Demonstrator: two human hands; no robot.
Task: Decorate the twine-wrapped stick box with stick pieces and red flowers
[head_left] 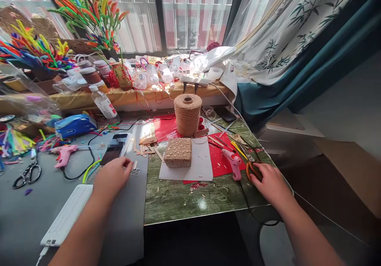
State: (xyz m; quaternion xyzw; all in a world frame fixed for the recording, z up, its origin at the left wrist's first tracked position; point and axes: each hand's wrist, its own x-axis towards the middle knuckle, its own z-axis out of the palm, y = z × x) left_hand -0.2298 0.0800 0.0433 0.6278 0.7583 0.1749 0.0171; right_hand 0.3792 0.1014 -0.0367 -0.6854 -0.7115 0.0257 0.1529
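Observation:
My left hand (111,176) lies flat on the grey table top, fingers stretched toward a smartphone (114,149) and some small wooden sticks (145,145). My right hand (268,182) rests at the right table edge with its fingers over the orange handles of a pair of scissors (252,170); whether it grips them is unclear. Between the hands a twine-wrapped box (177,152) sits on a white sheet (199,166). Behind the box stands a spool of jute twine (187,114). A pink glue gun (233,162) lies just left of my right hand.
A second pink glue gun (64,155), black scissors (26,174) and a white power bank (67,214) lie at the left. Bottles, jars and bright pipe-cleaner bouquets (89,16) crowd the window sill. A power strip (195,81) and curtain (297,39) are at the back right.

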